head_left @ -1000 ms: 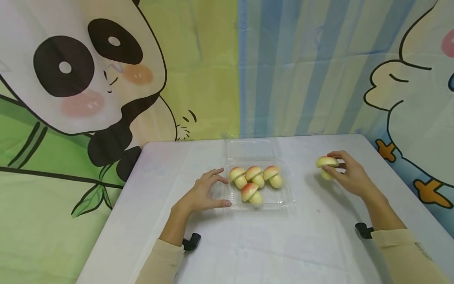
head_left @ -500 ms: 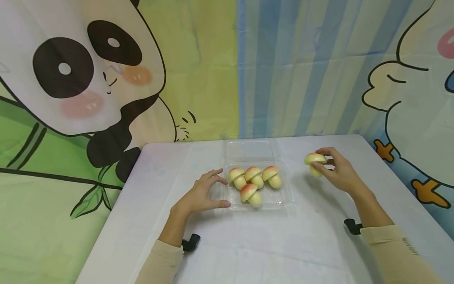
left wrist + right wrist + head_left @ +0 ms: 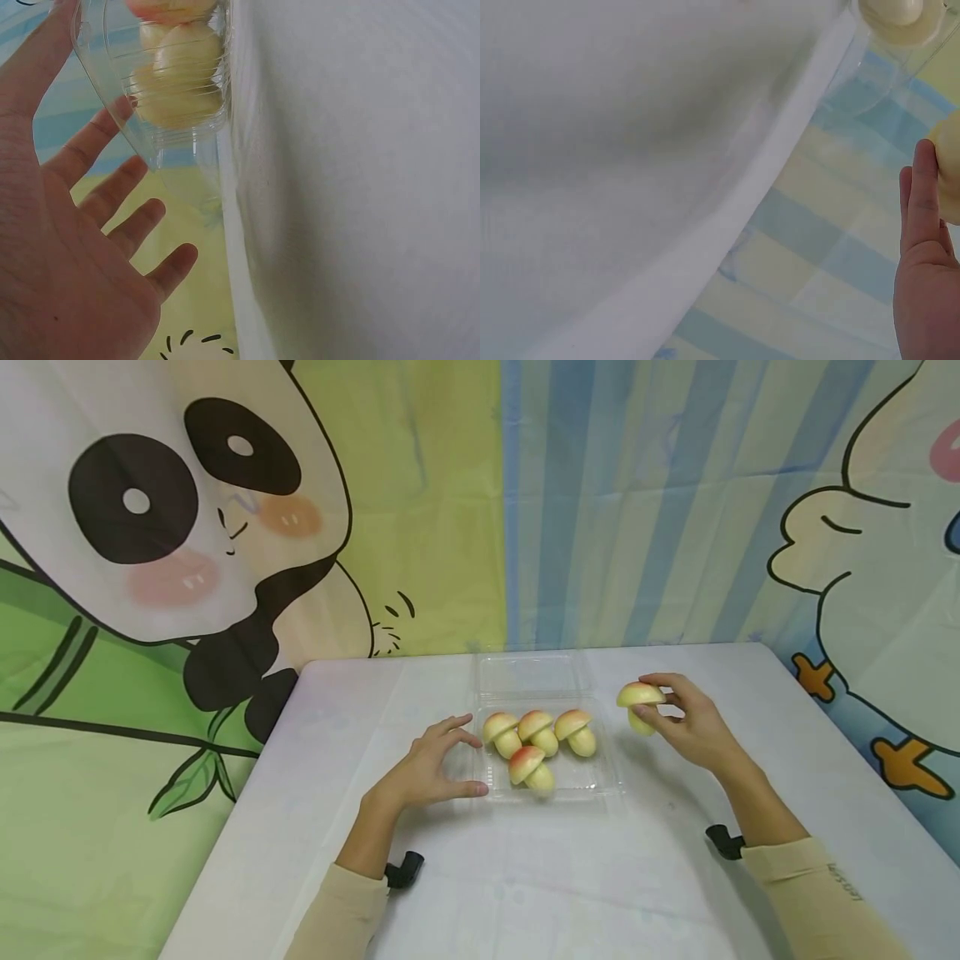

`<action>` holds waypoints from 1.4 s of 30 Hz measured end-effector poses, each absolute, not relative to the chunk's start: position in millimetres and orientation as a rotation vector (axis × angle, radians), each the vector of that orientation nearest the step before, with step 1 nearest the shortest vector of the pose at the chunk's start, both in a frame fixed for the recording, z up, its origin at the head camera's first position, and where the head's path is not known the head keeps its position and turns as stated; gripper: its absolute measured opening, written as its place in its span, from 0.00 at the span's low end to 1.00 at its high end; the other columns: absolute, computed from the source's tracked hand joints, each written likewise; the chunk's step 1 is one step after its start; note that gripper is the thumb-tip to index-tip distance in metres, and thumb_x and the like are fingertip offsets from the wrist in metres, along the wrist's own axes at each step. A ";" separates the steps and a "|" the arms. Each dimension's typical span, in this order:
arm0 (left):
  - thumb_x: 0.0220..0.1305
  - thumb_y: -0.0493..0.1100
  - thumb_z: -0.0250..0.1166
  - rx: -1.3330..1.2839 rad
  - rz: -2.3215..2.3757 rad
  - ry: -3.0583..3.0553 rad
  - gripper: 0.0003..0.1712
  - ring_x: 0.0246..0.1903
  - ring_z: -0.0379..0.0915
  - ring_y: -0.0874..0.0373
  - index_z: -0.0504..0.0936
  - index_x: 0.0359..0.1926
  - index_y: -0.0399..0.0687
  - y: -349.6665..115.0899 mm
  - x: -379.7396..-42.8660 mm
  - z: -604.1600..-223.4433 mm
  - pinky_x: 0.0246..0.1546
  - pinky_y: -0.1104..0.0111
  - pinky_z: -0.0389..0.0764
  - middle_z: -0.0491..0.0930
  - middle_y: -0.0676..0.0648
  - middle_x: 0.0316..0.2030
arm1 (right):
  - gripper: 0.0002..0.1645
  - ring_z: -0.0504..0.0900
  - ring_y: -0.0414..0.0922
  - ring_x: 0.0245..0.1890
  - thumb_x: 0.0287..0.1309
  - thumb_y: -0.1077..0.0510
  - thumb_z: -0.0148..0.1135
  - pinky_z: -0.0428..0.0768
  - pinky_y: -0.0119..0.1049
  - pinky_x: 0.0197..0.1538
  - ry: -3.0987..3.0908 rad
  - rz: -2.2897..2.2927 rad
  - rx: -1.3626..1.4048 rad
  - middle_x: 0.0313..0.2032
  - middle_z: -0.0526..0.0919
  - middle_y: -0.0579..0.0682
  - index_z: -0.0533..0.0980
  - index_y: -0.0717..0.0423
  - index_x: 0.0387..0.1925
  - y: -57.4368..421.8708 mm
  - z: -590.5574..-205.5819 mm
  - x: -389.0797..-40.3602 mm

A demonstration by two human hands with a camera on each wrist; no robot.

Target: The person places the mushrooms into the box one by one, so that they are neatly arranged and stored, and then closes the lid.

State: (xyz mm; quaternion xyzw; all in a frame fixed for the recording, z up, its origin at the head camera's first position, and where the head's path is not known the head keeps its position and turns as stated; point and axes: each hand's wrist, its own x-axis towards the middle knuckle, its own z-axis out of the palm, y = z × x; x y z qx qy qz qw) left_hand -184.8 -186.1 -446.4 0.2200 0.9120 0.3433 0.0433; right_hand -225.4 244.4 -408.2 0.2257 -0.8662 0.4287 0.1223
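Note:
A clear plastic clamshell box [image 3: 592, 781] lies on the table with its lid folded back. Several toy mushrooms with red-yellow caps sit inside, three in a back row and one mushroom [image 3: 531, 768] in front. At the box's left side is my left hand [image 3: 423, 772], fingers spread, thumb and fingertips at the wall; in the left wrist view the fingers [image 3: 184, 259] look straight. Right of the box, my right hand [image 3: 693, 722] pinches another mushroom [image 3: 640, 695] between thumb and fingers, above the table. In the right wrist view that mushroom [image 3: 949, 161] is cut off by the frame edge.
The open lid [image 3: 532, 677] lies toward the table's back edge. A white cloth covers the table [image 3: 570, 877]. Behind it hangs a printed curtain [image 3: 420, 510] with cartoon animals. Black camera mounts [image 3: 405, 870] sit at both wrists.
My right hand has moved left with the pinched mushroom, closer to the box. The left hand and the mushrooms in the box have stayed in place.

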 end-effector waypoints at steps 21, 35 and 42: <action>0.48 0.76 0.74 0.685 1.062 2.788 0.42 0.78 0.47 0.48 0.79 0.59 0.62 -186.8 -185.5 -448.6 0.71 0.33 0.52 0.55 0.57 0.79 | 0.31 0.83 0.35 0.51 0.61 0.67 0.72 0.85 0.28 0.42 -2.496 1.441 0.845 0.60 0.77 0.54 0.73 0.54 0.64 214.7 -409.4 -226.9; 0.48 0.74 0.75 0.687 1.065 2.794 0.41 0.78 0.47 0.46 0.79 0.59 0.62 -185.7 -183.6 -442.4 0.70 0.32 0.53 0.55 0.55 0.79 | 0.29 0.82 0.46 0.54 0.60 0.65 0.73 0.86 0.34 0.47 -2.505 1.518 0.944 0.58 0.78 0.53 0.75 0.53 0.62 194.6 -407.9 -221.9; 0.49 0.76 0.74 0.688 1.057 2.782 0.42 0.78 0.46 0.46 0.79 0.59 0.61 -185.2 -184.7 -444.8 0.71 0.33 0.52 0.55 0.56 0.79 | 0.30 0.79 0.47 0.51 0.57 0.66 0.75 0.87 0.37 0.46 -2.511 1.444 1.003 0.55 0.79 0.52 0.76 0.54 0.61 189.6 -411.7 -219.1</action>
